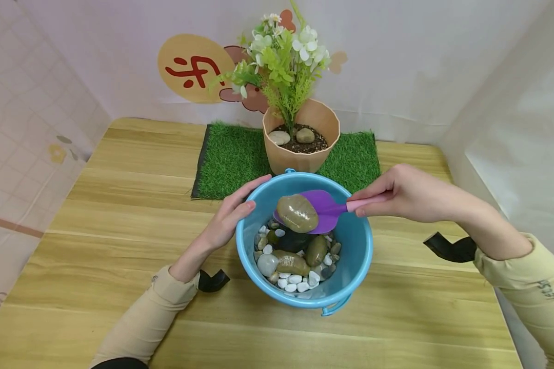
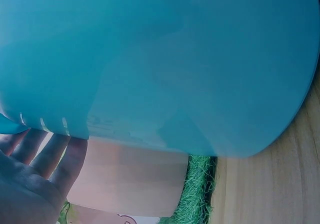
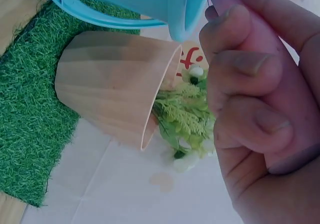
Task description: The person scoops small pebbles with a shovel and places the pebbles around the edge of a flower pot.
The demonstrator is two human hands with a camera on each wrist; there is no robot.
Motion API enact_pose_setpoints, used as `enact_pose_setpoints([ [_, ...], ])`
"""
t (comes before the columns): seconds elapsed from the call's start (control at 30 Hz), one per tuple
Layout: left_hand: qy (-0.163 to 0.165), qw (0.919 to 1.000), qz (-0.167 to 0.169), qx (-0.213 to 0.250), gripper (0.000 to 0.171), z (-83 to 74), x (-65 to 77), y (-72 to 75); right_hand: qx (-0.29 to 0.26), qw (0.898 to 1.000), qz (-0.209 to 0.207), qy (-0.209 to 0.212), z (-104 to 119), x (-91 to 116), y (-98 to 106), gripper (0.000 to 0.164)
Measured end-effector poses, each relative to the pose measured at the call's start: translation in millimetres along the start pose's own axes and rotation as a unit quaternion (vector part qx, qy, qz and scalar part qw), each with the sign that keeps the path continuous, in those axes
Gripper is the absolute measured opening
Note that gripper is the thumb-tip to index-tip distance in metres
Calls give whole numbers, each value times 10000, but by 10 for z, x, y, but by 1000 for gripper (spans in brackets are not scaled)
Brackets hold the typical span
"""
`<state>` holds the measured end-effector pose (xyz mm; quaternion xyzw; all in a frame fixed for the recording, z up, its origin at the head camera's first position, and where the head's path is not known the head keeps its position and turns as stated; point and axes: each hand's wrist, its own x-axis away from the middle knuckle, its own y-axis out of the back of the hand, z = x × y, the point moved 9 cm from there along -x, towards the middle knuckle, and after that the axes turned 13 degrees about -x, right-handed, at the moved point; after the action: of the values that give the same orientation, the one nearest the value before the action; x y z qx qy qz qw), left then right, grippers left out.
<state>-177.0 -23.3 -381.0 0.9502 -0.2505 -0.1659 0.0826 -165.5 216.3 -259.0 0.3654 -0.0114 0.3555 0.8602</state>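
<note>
A pink-handled purple small shovel [image 1: 329, 209] is gripped in my right hand [image 1: 413, 193], with the fingers curled round its handle. On its blade lies a large wet brown stone [image 1: 297, 212], over the inside of a light blue bucket [image 1: 361, 241]. My left hand [image 1: 222, 221] rests against the bucket's left side, thumb at the rim; in the left wrist view its fingers [image 2: 57, 156] extend straight to the wall. Down in the bucket are white pebbles [image 1: 295, 282], small dark stones and larger brown stones [image 1: 316, 250], partly hidden under the blade.
Behind the bucket, a peach flowerpot [image 1: 300, 163] holds soil, two stones and a plant with white flowers [image 1: 286, 56]. It stands on a green turf mat [image 1: 233, 154] upon the wooden table [image 1: 120, 230]. The bucket's handle [image 1: 336, 306] hangs at its front right.
</note>
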Motion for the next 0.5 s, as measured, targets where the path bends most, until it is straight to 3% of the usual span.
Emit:
enact_pose_setpoints([
  [0.3, 100, 9999, 44, 79, 63, 3, 5, -10, 388, 9976, -489, -305, -57, 37, 220, 22],
  [0.5, 115, 9999, -3, 37, 62, 18, 11, -3, 438, 9925, -858, -751, -199, 9, 412, 22],
])
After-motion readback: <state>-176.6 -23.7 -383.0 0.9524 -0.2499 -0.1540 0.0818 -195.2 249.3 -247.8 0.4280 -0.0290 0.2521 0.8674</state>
